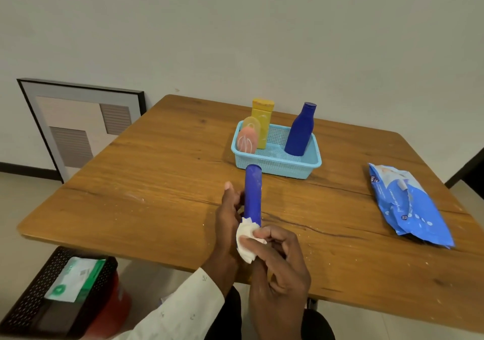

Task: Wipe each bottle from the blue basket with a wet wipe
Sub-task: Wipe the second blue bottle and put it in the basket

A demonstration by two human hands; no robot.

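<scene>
Mid-wipe on one bottle: left hand (230, 208) curled round the tall blue plastic cylinder bottle (253, 195), right hand (277, 258) pinching the crumpled white wet wipe (246, 240) against its near end, just below that hold. Next, probably: drag wipe up past the left fingers, turning the bottle. Beyond the grip, in the light blue mesh basket (277, 166), three bottles waiting.

We count four bottles in all: three stand in the one blue basket (275, 168) near the table's (157, 172) far edge, namely a yellow bottle (262, 119), a pink bottle (246, 140) and a dark blue bottle (300, 132); the fourth, a blue cylindrical bottle (253, 195), is out of it. One white wipe (246, 237) (crumpled) shows, and one blue wipes pack (408, 206) by the right edge. Two hands.
</scene>
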